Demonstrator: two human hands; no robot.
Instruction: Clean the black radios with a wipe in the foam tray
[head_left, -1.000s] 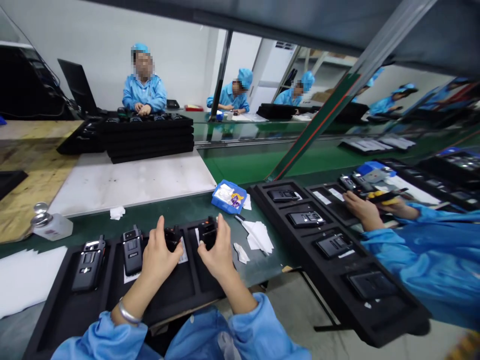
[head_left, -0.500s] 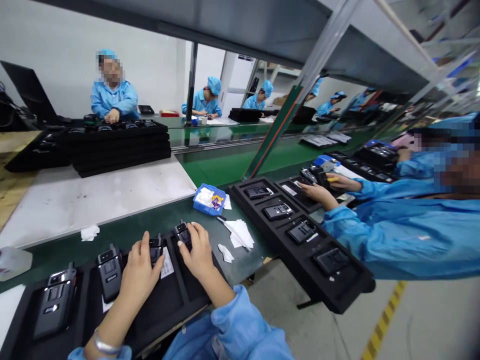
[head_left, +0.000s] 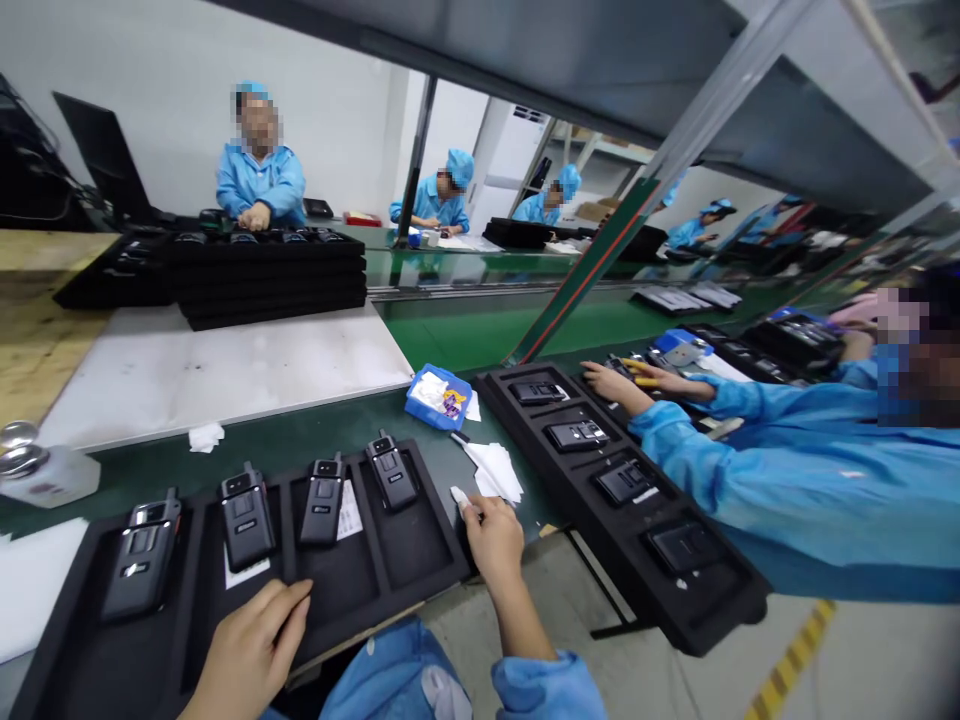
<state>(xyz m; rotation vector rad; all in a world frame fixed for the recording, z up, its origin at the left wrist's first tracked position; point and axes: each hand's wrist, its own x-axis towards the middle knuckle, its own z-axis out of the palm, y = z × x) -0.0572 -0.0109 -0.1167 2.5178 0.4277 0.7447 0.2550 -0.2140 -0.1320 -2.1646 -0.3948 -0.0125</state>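
Note:
Before me lies a black foam tray [head_left: 352, 620] with compartments, each holding a black handheld radio with a stubby antenna: the far-left radio [head_left: 141, 560], another radio [head_left: 247, 515], a third radio [head_left: 324, 500] and the rightmost radio [head_left: 391, 472]. My left hand [head_left: 255, 645] hovers over the tray's near side, empty, its fingers loosely stretched and thumb apart. To the right of the tray, my right hand [head_left: 495, 540] pinches a small crumpled white wipe [head_left: 459, 497]. A larger folded white cloth [head_left: 495, 470] lies just beyond that hand.
A blue bin [head_left: 439, 398] with white scraps stands behind the tray. At left is a translucent pump bottle [head_left: 52, 475]. Another tray of radios [head_left: 675, 600] sits at right, beside a co-worker in blue [head_left: 735, 450]. A slanted post [head_left: 589, 275] rises behind the bench.
My right hand has left the rightmost radio, moved right and taken hold of the small white wipe. My left hand has drawn back toward me from the third radio. The view has shifted slightly.

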